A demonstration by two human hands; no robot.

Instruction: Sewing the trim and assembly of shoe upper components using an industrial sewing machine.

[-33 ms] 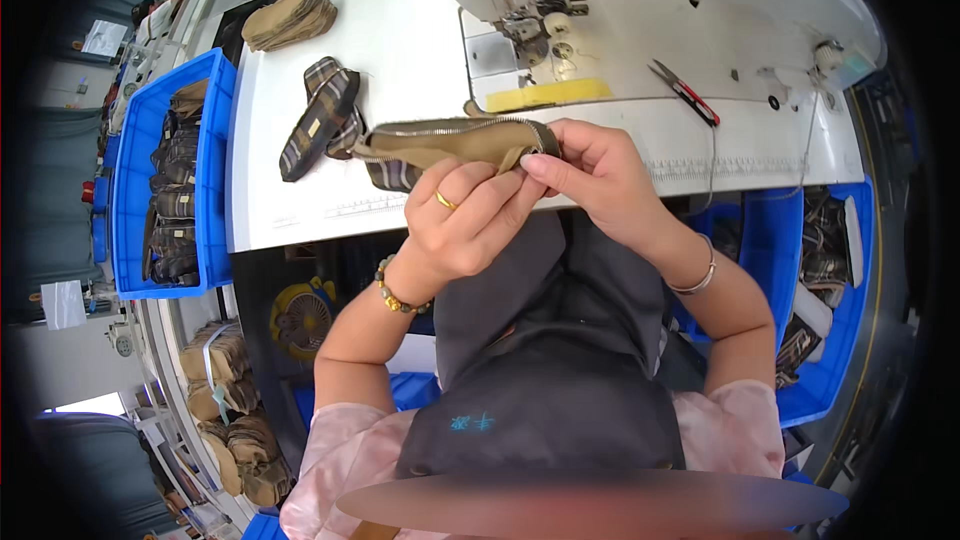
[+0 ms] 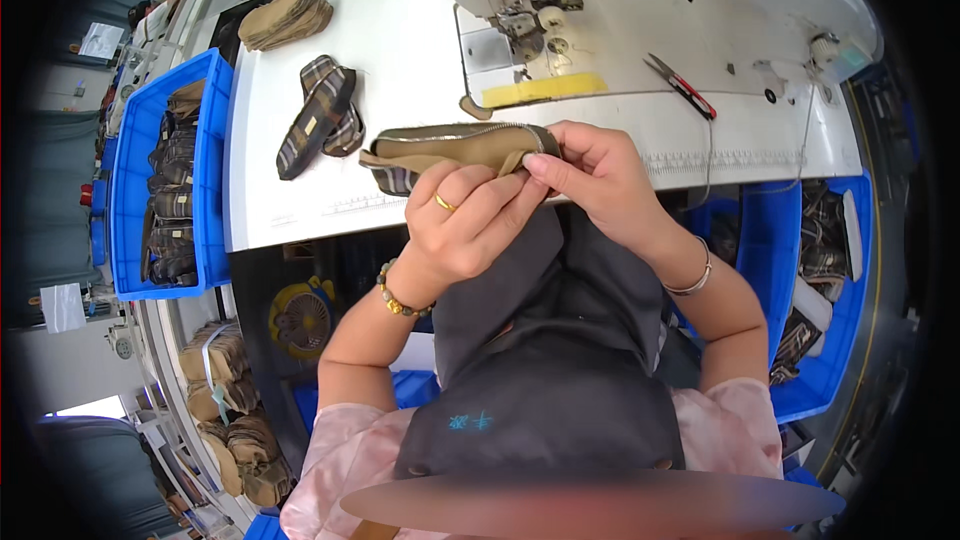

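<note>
A small zippered pouch (image 2: 455, 147) with khaki lining and a striped plaid outside is held at the table's front edge, its mouth open upward and a metal zipper along the far rim. My left hand (image 2: 465, 215), closed, pinches its near edge. At the right end my right hand (image 2: 595, 175) is also closed, gripping the corner between thumb and fingers. The fingers hide part of that end. To the left, two plaid pieces with dark edging (image 2: 318, 120) lie crossed on the white table (image 2: 400, 50).
A sewing machine (image 2: 540, 20) stands at the back right, with a yellow strip (image 2: 545, 90) before it. Red-handled thread snips (image 2: 682, 88) lie right of that. Khaki pieces (image 2: 286, 15) are stacked back left. Blue bins (image 2: 218, 170) with plaid pieces flank the table.
The pouch's left end has shifted slightly and its mouth shows a little wider. Both hands keep their grip in nearly the same place.
</note>
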